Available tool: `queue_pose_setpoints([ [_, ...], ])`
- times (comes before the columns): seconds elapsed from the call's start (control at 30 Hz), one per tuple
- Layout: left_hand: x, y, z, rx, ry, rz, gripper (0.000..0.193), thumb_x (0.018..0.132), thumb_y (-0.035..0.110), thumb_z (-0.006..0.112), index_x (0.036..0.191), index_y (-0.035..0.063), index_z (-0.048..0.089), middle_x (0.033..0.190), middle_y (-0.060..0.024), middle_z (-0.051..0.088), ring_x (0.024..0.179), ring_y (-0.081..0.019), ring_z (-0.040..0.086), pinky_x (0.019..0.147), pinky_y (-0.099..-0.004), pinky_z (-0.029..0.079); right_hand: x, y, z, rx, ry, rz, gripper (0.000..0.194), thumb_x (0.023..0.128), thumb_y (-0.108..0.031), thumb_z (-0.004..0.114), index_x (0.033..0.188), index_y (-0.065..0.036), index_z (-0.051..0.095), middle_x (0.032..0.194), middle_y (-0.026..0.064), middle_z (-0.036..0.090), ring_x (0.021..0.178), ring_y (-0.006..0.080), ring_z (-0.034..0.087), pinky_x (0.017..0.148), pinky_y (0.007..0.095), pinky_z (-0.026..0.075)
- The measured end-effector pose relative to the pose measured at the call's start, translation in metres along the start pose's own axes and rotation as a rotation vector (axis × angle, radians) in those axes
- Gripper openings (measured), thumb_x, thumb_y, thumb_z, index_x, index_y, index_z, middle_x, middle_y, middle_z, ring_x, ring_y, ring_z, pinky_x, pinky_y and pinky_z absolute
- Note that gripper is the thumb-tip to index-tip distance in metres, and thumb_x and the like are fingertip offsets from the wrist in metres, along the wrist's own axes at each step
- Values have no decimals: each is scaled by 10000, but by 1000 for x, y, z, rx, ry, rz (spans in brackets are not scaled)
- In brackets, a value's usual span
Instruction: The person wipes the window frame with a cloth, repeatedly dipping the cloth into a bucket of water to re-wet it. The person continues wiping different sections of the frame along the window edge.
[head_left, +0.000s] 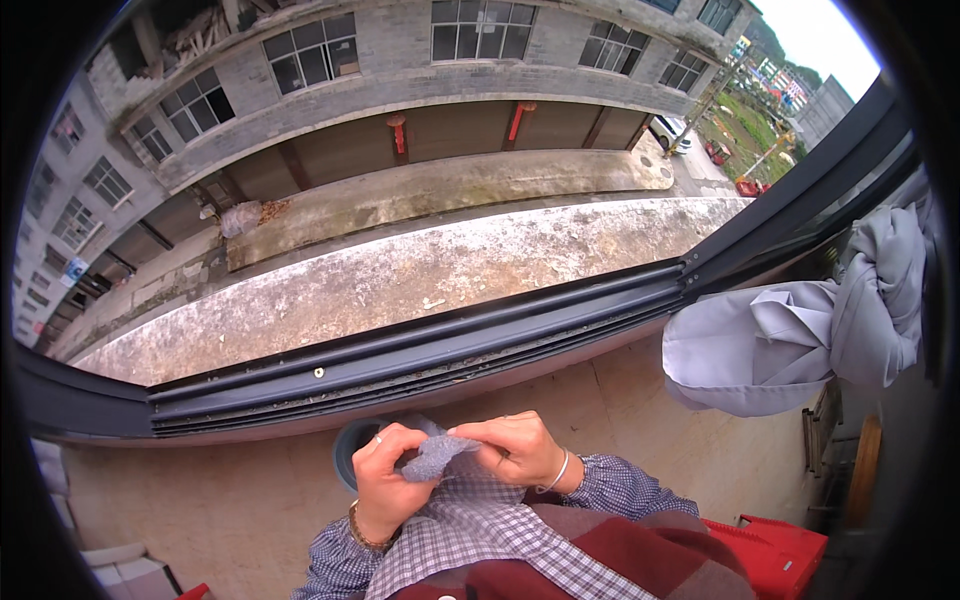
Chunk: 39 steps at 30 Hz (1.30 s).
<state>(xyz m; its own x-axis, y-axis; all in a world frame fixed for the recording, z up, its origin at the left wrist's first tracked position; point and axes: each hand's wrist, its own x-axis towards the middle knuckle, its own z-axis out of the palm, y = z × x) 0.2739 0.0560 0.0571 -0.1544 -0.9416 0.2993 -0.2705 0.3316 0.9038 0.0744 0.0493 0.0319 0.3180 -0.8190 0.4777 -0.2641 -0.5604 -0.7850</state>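
A crumpled grey-blue cloth (435, 457) is pinched between both hands, close in front of the body. My left hand (388, 472) grips its left side with curled fingers. From the right, my right hand (516, 448) holds the other end between thumb and forefinger. Below the cloth lies a checked garment (480, 480) over the lap. Behind my left hand shows part of a blue-grey bucket or basin (345, 457), mostly hidden. What the cloth is cannot be told.
A dark window frame with a sliding track (420, 349) runs across in front. Beyond it lie a weathered concrete ledge (360, 292) and a grey block building (405, 82). A knotted grey curtain (874, 300) hangs at right, above a red plastic seat (780, 559).
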Motion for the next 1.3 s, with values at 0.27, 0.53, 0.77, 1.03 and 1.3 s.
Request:
queue_pose_setpoints([
  [0.27,45,1,51,-488,-665,-24,246,916,72,588,1142,-16,630,1135,-152,600,984,-244,605,875,-329,474,-32,-31,-60,-251,556,340,260,871,70,555,1095,2,670,863,80,684,612,71,562,545,208,423],
  [0.53,88,19,109,-596,-826,-111,378,977,196,535,1295,-7,552,1100,-163,630,937,-259,629,848,-349,493,-35,-14,-127,-281,357,546,478,766,73,649,1232,-31,626,659,-19,488,546,61,419,507,211,350],
  [0.77,108,26,140,-610,-958,-27,399,953,149,568,1337,43,546,1051,-162,646,911,-307,647,836,-346,501,-57,17,-155,-248,272,566,285,857,-12,664,1135,-69,687,694,27,621,594,49,544,531,215,421],
  [1.03,111,28,167,-695,-915,80,426,927,104,594,1351,82,550,1078,-152,631,909,-303,651,811,-339,513,-53,-1,-199,-4,235,646,247,925,-30,601,1170,2,611,684,20,635,605,62,586,556,218,449],
  [1.3,113,23,171,-693,-1018,28,405,879,26,635,1282,10,599,1121,-159,637,998,-270,634,886,-339,494,-67,19,-192,-58,154,706,234,832,15,672,1055,-48,703,760,34,673,596,46,550,543,208,424],
])
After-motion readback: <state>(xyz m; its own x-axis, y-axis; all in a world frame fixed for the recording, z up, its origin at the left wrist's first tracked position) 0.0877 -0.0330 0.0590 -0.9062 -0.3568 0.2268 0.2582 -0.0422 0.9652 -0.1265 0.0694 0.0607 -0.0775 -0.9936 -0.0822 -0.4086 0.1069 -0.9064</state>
